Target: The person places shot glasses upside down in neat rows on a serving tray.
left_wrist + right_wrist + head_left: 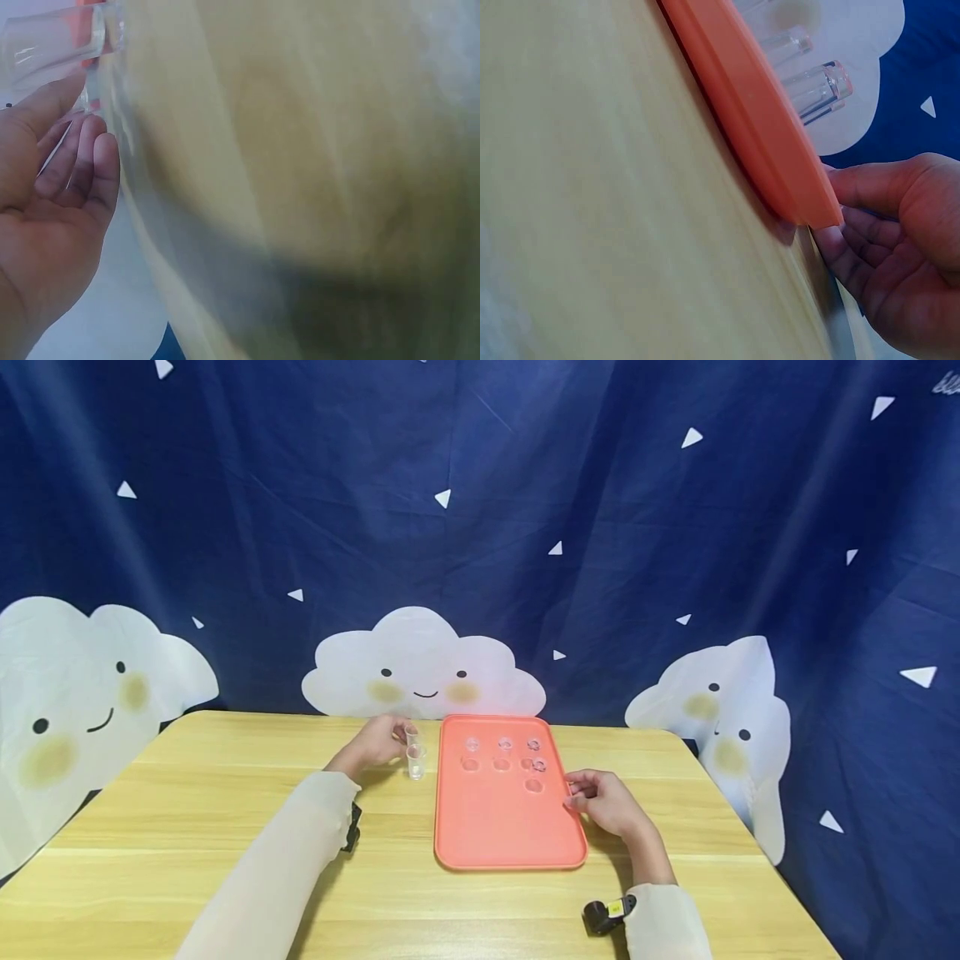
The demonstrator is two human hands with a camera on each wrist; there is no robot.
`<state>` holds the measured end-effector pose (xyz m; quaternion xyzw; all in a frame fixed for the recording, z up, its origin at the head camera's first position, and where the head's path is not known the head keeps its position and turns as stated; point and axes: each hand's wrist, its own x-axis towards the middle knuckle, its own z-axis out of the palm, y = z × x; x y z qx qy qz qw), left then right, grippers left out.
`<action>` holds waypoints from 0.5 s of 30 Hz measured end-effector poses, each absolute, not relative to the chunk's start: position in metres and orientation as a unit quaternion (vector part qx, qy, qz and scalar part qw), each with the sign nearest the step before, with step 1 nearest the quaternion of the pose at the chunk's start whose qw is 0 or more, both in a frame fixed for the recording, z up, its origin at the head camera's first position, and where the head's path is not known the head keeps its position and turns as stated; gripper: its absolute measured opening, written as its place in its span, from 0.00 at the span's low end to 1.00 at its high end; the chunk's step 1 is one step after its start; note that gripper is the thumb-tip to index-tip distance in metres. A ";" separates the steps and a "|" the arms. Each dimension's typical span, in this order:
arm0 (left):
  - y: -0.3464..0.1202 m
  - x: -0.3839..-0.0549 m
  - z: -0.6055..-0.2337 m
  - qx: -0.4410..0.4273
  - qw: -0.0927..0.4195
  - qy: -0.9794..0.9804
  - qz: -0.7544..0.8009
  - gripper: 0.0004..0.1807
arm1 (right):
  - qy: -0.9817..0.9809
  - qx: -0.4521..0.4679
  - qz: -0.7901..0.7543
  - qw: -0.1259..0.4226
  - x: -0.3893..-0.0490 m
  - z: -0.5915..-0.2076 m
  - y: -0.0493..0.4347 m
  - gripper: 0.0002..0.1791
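Observation:
My left hand [382,740] pinches a small clear cup [412,736] at the table's far side, left of the tray. In the left wrist view that cup is mostly hidden behind the thumb. Just in front of it stands another clear cup [416,763], upright, its wide rim on top; this cup [52,49] looms large in the left wrist view. With thumb and fingers at its right edge, my right hand [606,803] holds the coral-red tray [510,835]. Several clear cups [502,756] stand upside down on the tray's far half.
A wooden table [390,902] lies beneath everything. Behind its far edge hangs a dark blue curtain [495,560] with white clouds and triangles. A small black camera [604,913] sits at my right wrist.

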<state>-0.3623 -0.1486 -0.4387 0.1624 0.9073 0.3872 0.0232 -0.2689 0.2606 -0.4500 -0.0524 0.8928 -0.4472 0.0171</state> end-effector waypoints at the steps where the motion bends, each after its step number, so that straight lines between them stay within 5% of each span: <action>1: -0.149 -0.362 -0.438 0.159 0.023 0.907 0.390 0.15 | 0.893 -0.052 -0.447 0.017 -0.269 -0.450 0.260 0.20; 15: -0.159 -0.360 -0.409 0.165 -0.018 0.899 0.406 0.14 | 0.892 -0.043 -0.450 0.021 -0.269 -0.451 0.260 0.20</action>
